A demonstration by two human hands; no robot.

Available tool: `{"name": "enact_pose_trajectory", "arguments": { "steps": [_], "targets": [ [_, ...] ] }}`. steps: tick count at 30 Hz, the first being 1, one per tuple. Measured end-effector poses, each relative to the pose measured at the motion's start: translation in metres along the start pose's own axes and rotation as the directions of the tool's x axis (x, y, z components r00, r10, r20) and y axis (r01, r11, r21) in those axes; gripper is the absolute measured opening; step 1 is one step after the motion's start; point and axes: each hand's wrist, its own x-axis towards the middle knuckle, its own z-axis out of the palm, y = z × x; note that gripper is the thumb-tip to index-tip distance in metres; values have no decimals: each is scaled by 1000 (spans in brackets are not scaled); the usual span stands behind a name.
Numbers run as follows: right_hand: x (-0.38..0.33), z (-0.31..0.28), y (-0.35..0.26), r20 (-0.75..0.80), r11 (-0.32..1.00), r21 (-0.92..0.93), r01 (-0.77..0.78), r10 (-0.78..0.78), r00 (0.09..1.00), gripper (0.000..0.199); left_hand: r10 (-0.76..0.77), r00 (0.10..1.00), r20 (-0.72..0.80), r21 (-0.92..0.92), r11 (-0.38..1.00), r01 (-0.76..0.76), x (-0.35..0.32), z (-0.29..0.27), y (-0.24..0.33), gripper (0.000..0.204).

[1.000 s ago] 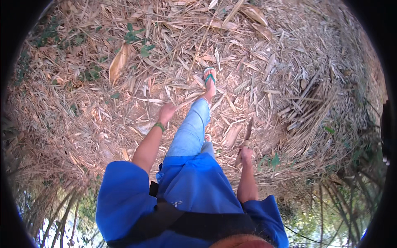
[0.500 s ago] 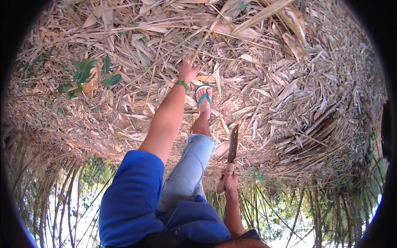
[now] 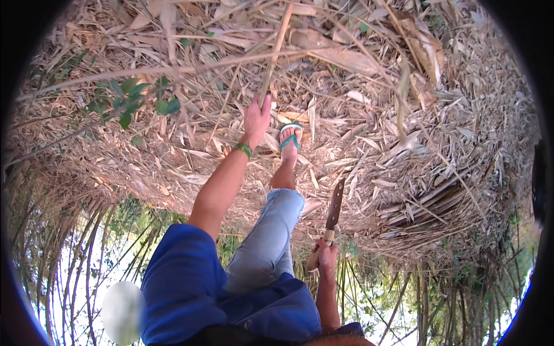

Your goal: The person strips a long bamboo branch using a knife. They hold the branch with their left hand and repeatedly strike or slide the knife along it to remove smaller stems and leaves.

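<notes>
My left hand (image 3: 257, 120), a green band at its wrist, is closed round the near end of a pale dry stick (image 3: 278, 49). The stick points away from me toward the top of the view, and thin side twigs (image 3: 190, 69) seem to spread from it. Low on the right, my right hand (image 3: 326, 255) grips a machete (image 3: 334, 205) by its light wooden handle. Its dark blade, pierced with a row of holes, points up and away from the left hand.
My foot in a teal flip-flop (image 3: 290, 138) stands just right of the left hand. Dry leaves and stalks (image 3: 369, 127) cover the ground. Green leafy sprigs (image 3: 130, 98) grow at left. A heap of dry stalks (image 3: 427, 205) lies at right, with upright stems (image 3: 450, 300) behind.
My left hand has closed on the stick and lifted it, drawing slightly back toward me. Twigs have risen with it. The machete has shifted slightly right in my right hand.
</notes>
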Motion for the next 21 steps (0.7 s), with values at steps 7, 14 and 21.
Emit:
{"name": "enact_pose_trajectory", "arguments": {
  "steps": [7,14,21],
  "targets": [
    [-44,-40,11,61,971,233,47,-63,996,15,-192,952,238,-161,959,234,-38,-49,36,59],
    [-66,-106,36,89,959,167,231,-248,965,15,-253,954,161,48,967,249,-85,-72,69,74],
    [-74,-194,97,69,921,56,386,-389,919,20,14,1000,-27,299,954,-6,-188,-234,164,71]
  ]
}}
